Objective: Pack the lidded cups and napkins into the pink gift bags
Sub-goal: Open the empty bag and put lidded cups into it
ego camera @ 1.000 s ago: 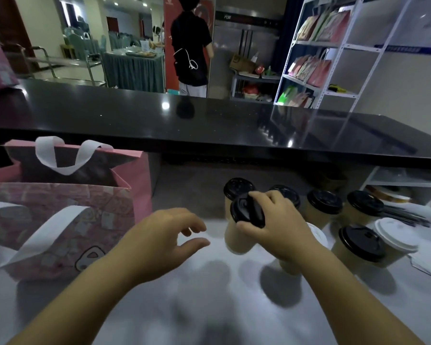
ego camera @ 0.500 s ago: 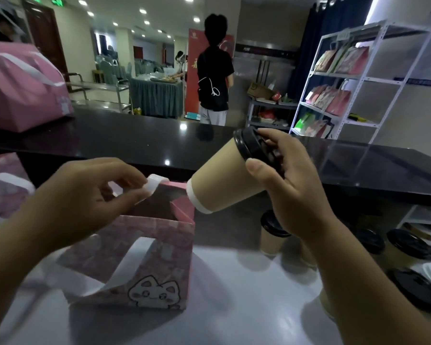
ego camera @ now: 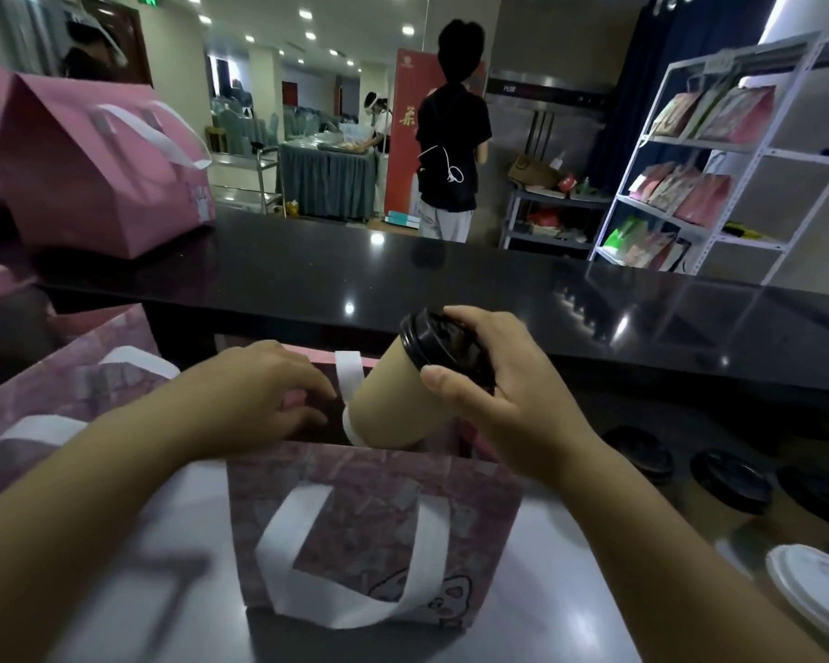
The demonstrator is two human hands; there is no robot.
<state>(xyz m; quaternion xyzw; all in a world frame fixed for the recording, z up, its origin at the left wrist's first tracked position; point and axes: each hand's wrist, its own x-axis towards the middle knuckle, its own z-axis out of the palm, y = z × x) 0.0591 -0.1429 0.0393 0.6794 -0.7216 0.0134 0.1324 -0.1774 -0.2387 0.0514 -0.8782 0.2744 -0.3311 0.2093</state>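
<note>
A pink gift bag (ego camera: 374,528) with white handles stands open on the grey counter in front of me. My right hand (ego camera: 494,394) grips the black lid of a tan paper cup (ego camera: 398,399), tilted, with its bottom dipping into the bag's mouth. My left hand (ego camera: 259,399) reaches into the bag's left side, fingers curled at the far wall near a white handle (ego camera: 348,375). What its fingers hold is hidden. No napkins show.
Several black-lidded cups (ego camera: 733,480) and one white-lidded cup (ego camera: 819,595) stand at the right. Another pink bag (ego camera: 63,390) sits at the left, and a closed one (ego camera: 97,165) rests on the raised black counter (ego camera: 451,289). A person stands beyond it.
The bag now stands more to the centre, right in front of me. My right hand has lowered the cup from above the bag until its bottom enters the opening. My left hand has moved inside the bag.
</note>
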